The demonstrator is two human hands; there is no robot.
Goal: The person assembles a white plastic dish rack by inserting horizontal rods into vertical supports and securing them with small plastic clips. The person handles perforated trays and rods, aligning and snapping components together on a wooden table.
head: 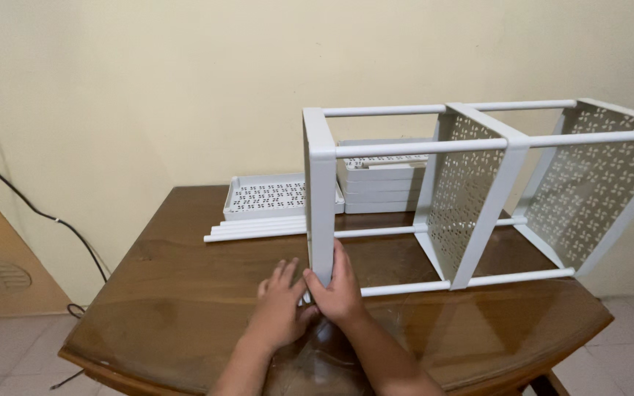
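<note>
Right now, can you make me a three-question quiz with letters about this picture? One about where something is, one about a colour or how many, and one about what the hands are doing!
1. Where do the loose white rods lie?
A. On the table behind the hands
B. On the floor
C. Inside the rack

2. What colour is the rack?
A. Red
B. White
C. Black

3. How is the rack standing?
A. Upright
B. Tipped on its side
C. Folded flat

Answers:
1 A, the rods rest on the wooden table beside a tray.
2 B, every panel and rod is white.
3 B, its shelves stand vertical while the left hand and right hand grip the end panel.
</note>
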